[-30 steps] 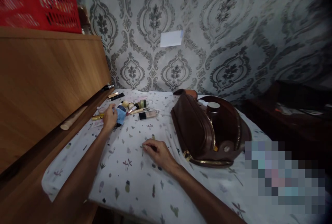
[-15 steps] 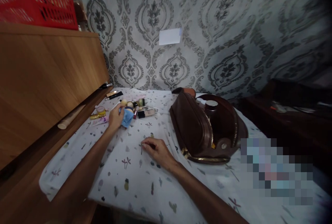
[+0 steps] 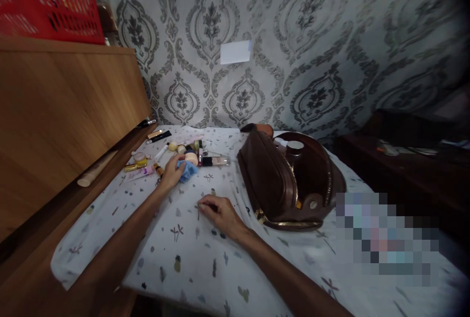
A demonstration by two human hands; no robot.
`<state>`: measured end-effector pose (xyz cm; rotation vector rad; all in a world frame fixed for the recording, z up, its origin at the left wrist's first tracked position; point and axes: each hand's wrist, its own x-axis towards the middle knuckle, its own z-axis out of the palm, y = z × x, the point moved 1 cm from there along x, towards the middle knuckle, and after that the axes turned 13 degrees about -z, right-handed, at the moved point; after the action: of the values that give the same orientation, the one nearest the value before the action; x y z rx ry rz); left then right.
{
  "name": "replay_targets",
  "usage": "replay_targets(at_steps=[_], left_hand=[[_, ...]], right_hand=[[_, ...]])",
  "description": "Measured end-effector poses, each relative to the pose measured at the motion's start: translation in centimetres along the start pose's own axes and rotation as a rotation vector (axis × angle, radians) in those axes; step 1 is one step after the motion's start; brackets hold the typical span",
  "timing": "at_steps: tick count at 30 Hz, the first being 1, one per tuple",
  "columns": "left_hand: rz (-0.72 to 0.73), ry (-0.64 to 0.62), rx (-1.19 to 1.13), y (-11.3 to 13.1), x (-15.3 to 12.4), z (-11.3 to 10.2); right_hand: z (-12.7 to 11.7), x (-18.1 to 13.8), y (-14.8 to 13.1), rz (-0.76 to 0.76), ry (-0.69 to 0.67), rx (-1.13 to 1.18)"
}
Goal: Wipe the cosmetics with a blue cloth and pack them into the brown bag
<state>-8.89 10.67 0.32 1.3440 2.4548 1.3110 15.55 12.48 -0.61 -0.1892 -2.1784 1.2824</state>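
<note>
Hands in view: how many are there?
2: the left hand holding the blue cloth; the right hand at the patterned tablecloth, left of the brown bag.

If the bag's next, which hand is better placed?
Probably the right hand: nearer the open brown bag, seemingly empty. The left hand is farther off, holding the crumpled blue item.

Dim light is falling off to black at the upper right; the red plastic basket [image 3: 44, 16] is looking smeared, and pixelation is masking the lower right.
</note>
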Motion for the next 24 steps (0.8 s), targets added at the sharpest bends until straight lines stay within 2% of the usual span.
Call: replay_targets(at_steps=[4, 9, 12, 17, 20, 24], left_hand=[[0.038, -0.065, -0.013, 0.3, -0.4, 0.7], [-0.004, -0.030, 0.111, -0.3, 0.8, -0.6], [-0.062, 0.048, 0.234, -0.9, 3.2, -2.4], [-0.191, 0.147, 0.451, -1.8, 9.2, -6.2], [-0.285, 0.151, 0.554, -2.8, 12.2, -7.9], [-0.335, 0.103, 0.626, -4.4, 14.3, -8.4]], right_hand=[[0.1, 0.0, 0.1, -0.003, 0.015, 0.002], [0.1, 0.1, 0.3, 0.001, 0.009, 0.006], [0.1, 0.0, 0.5, -0.004, 0.010, -0.003], [0.0, 0.0, 0.3, -0.007, 0.014, 0.001], [0.0, 0.0, 0.1, 0.000, 0.004, 0.000], [-0.2, 0.0, -0.1, 0.027, 0.005, -0.002]])
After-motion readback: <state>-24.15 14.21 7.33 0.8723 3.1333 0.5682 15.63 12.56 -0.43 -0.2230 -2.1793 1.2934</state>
